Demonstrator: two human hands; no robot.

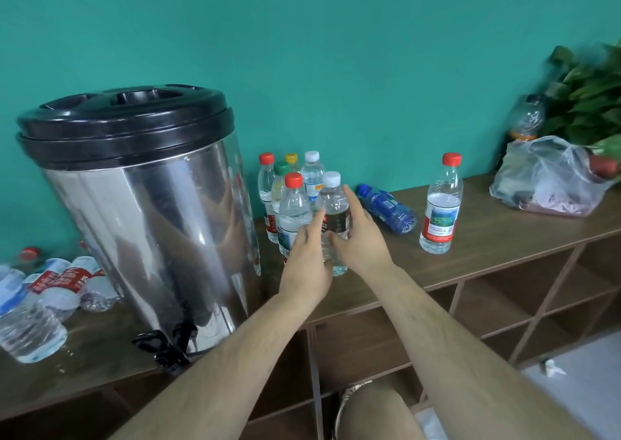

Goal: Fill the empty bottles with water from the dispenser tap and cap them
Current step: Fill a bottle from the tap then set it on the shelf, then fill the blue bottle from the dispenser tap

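A clear bottle with a white cap and a black label (pixel 332 201) stands on the wooden counter (pixel 487 238), holding water. My right hand (pixel 359 238) holds it, thumb in front and fingers along its right side. My left hand (pixel 307 261) touches its left side with straight fingers. Just behind it stands a cluster of capped bottles (pixel 292 204) with red, green, yellow and white caps. The steel water dispenser (pixel 151 211) with a black lid is on the left, its black tap (pixel 174 349) at the counter's front edge.
Several crumpled bottles (pixel 50 291) lie left of the dispenser. A blue bottle (pixel 386 208) lies on its side, and a red-capped bottle (pixel 440 204) stands to the right. A plastic bag (pixel 544 177) and a plant (pixel 588 97) sit far right. Open shelves (pixel 487 305) run below.
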